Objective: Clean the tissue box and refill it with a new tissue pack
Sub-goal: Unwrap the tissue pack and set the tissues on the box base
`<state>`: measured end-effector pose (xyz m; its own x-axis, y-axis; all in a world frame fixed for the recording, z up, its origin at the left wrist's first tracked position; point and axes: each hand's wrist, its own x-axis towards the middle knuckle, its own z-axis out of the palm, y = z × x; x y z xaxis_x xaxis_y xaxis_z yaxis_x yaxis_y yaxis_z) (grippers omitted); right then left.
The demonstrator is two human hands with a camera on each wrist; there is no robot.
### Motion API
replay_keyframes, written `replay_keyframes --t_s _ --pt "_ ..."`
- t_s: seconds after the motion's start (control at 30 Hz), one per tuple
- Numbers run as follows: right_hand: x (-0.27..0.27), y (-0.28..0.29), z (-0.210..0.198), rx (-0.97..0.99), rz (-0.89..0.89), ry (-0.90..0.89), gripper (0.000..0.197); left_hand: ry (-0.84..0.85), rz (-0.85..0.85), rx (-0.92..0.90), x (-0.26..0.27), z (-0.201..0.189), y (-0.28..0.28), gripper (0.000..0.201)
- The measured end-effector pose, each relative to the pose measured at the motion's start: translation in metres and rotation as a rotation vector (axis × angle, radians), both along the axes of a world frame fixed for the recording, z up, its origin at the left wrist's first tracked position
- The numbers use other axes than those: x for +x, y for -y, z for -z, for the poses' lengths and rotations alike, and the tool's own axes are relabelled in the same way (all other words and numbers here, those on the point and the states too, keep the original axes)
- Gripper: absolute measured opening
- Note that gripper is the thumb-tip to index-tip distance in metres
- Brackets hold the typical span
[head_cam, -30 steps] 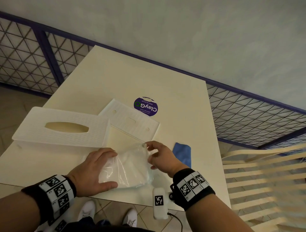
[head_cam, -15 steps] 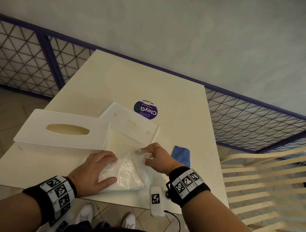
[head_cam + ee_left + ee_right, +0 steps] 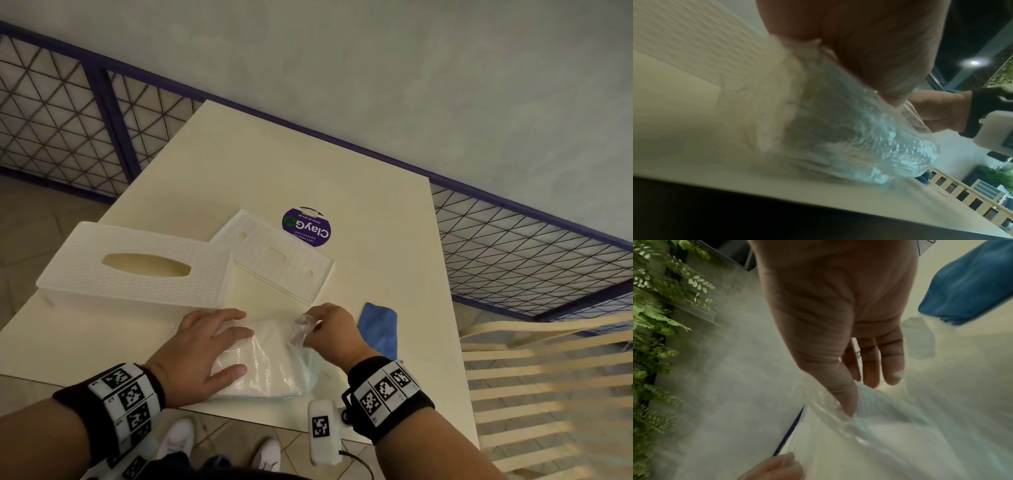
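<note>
A tissue pack (image 3: 263,366) in clear plastic wrap lies at the near edge of a cream table (image 3: 298,164). The left hand (image 3: 202,356) lies flat on the pack's left end, fingers straight, pressing it down. The right hand (image 3: 334,332) pinches a bunched bit of the wrap btwn thumb and fingers at the pack's far right corner; the wrist view shows the thumb (image 3: 840,395) pressed onto the film. Just beyond the left hand sits the white tissue box (image 3: 137,267), oval slot facing up. Beyond the right-hand pinch, a flat white box lid (image 3: 277,257) w/ holes, partly over a purple round sticker (image 3: 308,228). Right of the right hand, a blue cloth (image 3: 380,329).
</note>
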<state>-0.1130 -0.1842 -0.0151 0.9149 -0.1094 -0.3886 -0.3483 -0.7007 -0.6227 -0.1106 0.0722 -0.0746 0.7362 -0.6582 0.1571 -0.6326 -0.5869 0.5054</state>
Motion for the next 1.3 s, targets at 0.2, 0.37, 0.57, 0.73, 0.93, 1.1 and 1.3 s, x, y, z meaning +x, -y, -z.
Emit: replay_keyframes --t_s 0.2,0.37,0.57,0.73,0.93,1.1,1.3 --pt "-0.004 -0.001 -0.001 0.122 0.024 -0.109 0.033 -0.011 -0.033 0.005 -0.002 0.002 0.001 0.054" --pt "-0.006 0.000 -0.007 0.201 0.024 -0.284 0.053 -0.017 -0.037 -0.005 -0.002 0.002 0.001 0.054" --pt "-0.005 -0.003 0.000 0.242 0.088 -0.248 0.024 -0.025 -0.026 -0.025 -0.004 -0.001 -0.001 0.053" --pt "-0.007 -0.004 0.002 0.213 0.108 -0.365 0.033 -0.013 -0.011 0.016 -0.003 -0.005 0.000 0.060" --pt "-0.005 0.014 0.002 0.352 0.400 -0.217 0.036 0.011 0.035 0.192 0.001 -0.006 -0.007 0.078" --pt "-0.018 0.028 0.009 0.292 0.433 -0.252 0.040 -0.005 0.029 0.160 0.003 -0.005 -0.007 0.081" --pt "-0.025 0.065 -0.008 0.394 0.538 -0.198 0.030 -0.017 0.027 0.182 0.006 -0.006 -0.012 0.085"
